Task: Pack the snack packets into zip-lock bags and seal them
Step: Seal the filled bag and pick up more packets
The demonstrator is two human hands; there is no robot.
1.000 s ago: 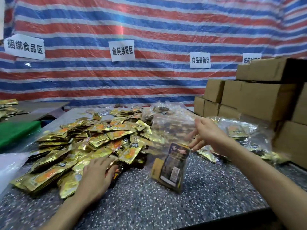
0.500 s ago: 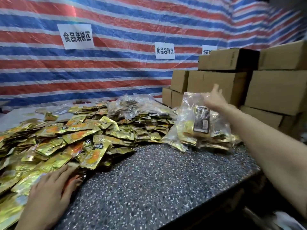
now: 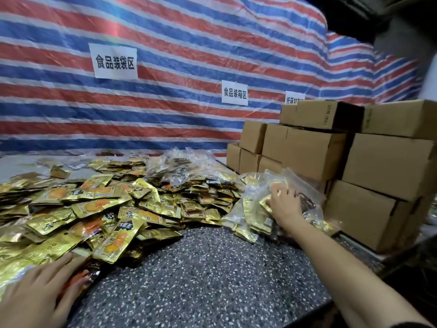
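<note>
Under my right hand [image 3: 283, 205], fingers spread, gripping nothing, lay a filled zip-lock bag [image 3: 250, 213], cardboard boxes [image 3: 369, 209] just right of my fingertips; beneath my left hand [image 3: 35, 290], fingers straight and flat, the loose snack packets [image 3: 99, 204], heaped beyond them across the speckled table [image 3: 201, 268]

Left hand [image 3: 40, 287] flat, fingers straight — right hand [image 3: 285, 205] outstretched, palm down.

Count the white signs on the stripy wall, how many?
3: a big sign upper left, a smaller sign in the middle, and a third sign half hidden behind the top cardboard box. Others may be hidden.
</note>
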